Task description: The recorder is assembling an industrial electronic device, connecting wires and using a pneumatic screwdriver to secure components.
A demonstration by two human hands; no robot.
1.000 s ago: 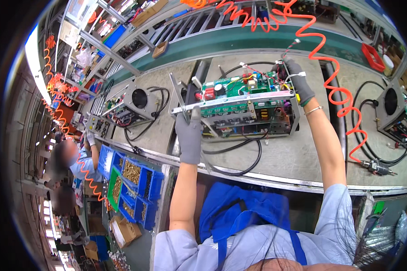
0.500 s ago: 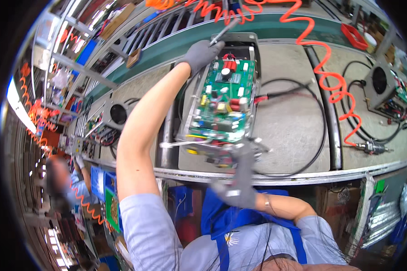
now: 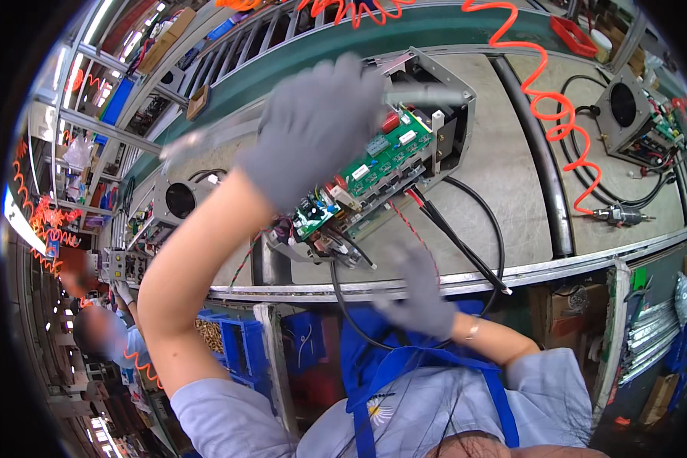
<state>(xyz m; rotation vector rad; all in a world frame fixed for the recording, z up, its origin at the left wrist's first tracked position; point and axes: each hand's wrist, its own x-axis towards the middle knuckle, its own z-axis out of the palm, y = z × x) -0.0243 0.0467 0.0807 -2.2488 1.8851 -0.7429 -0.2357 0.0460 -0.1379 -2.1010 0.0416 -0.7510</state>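
Observation:
My left hand (image 3: 320, 126), in a grey glove, is closed above the left part of an opened electronic unit. Blurred pale streaks stick out on both sides of it, from a long thin tool whose kind I cannot make out. The unit shows a green circuit board (image 3: 370, 172) and a grey metal housing (image 3: 459, 99) at its far right end. Part of the board is hidden under this hand. My right hand (image 3: 420, 301), gloved too and smeared by motion, is apart from the unit near the bench edge, fingers spread, with nothing visible in it. Black cables (image 3: 462, 248) trail from the unit.
A coiled orange air hose (image 3: 546, 103) leads to a metal air tool (image 3: 622, 215) on the right. Similar units with round fans stand at right (image 3: 626, 107) and left (image 3: 182, 198). A red tray (image 3: 572, 37) lies at the back. Another person (image 3: 103, 332) is at far left.
The unit has turned clockwise, its far end swinging right. My left hand has come nearer and left, over the board. My right hand has moved away from the unit's near end.

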